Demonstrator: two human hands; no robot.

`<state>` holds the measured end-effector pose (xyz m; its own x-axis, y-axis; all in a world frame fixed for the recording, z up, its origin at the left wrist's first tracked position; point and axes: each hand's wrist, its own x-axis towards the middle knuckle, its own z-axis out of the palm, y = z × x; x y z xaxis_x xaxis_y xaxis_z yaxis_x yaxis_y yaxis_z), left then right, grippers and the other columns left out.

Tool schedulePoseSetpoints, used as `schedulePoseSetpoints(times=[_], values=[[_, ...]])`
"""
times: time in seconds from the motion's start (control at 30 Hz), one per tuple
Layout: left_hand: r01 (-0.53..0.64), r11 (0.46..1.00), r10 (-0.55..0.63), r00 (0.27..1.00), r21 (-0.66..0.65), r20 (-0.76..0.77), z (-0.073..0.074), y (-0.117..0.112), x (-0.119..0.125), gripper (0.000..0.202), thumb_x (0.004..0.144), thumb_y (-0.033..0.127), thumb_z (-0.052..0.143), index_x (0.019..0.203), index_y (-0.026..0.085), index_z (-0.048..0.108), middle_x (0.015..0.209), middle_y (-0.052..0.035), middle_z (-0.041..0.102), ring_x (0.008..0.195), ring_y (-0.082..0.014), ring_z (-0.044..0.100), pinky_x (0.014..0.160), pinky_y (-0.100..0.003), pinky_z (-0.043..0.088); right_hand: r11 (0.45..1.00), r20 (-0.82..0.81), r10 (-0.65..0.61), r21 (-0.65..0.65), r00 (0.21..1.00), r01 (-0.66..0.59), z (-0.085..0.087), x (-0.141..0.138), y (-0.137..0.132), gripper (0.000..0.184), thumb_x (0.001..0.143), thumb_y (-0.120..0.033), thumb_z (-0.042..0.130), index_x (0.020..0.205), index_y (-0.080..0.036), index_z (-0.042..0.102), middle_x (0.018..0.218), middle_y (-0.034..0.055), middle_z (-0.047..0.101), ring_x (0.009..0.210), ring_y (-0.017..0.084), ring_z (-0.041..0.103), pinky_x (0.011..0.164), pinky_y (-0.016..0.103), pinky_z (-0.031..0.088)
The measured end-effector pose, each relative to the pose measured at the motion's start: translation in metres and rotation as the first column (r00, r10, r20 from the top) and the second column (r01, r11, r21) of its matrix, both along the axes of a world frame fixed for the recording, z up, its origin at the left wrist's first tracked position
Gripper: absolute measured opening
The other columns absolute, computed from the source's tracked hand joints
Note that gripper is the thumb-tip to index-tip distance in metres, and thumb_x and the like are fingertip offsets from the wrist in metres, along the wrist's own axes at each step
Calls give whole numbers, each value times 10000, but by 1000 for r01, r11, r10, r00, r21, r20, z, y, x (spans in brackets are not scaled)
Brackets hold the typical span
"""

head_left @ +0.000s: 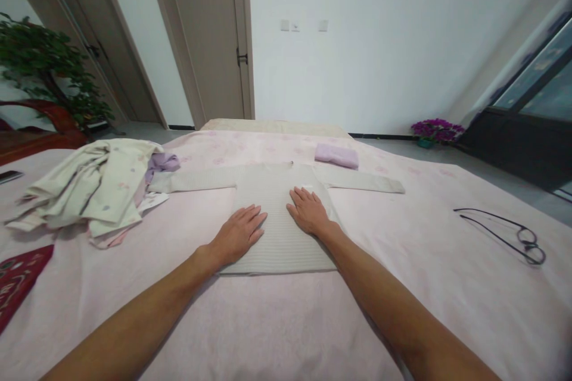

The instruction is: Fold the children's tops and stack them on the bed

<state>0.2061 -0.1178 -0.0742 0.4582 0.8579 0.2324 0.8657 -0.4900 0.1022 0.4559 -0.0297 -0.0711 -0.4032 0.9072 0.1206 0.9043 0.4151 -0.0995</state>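
A pale grey, finely striped long-sleeved shirt [272, 238] lies flat in front of me, its sleeves stretched out to both sides and its hem toward me. My left hand [239, 232] rests palm down on the left part of its body, fingers extended. Slightly farther up, on the right part, my right hand [308, 211] is also laid flat with the fingers out. Neither hand grips the cloth. Beyond the right sleeve sits a folded lilac cloth [336, 156]. The left cuff reaches the edge of a clothes pile [102, 181].
A pink patterned sheet [402, 268] covers the broad surface under everything. Black-framed glasses [527, 244] lie at the right. On the left are a dark red item [22, 280] and a phone [9, 176]. Purple flowers [437, 130] stand on the floor by the wall.
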Motion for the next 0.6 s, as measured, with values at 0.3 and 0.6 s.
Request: schedulePoseSetpoints(times=[0.3, 0.6], values=[[-254, 931, 343, 854, -261, 392, 16, -44, -42, 613, 907, 378, 508, 1473, 180, 380, 1235, -119, 562, 997, -236, 611, 938, -429, 490, 999, -12, 11, 51, 1000, -11, -1, -2, -2, 569, 1016, -461, 305, 1502, -174, 371, 1589, 99, 329, 1468, 260, 245, 1183, 455, 152], [-121, 786, 556, 567, -607, 607, 22, -51, -39, 933, 727, 368, 650, 1528, 105, 250, 1201, -141, 583, 868, -208, 643, 804, -358, 519, 998, -2, 7, 55, 1000, -7, 1, -2, -3, 552, 1017, -452, 309, 1495, -186, 382, 1587, 96, 334, 1465, 257, 248, 1177, 453, 163]])
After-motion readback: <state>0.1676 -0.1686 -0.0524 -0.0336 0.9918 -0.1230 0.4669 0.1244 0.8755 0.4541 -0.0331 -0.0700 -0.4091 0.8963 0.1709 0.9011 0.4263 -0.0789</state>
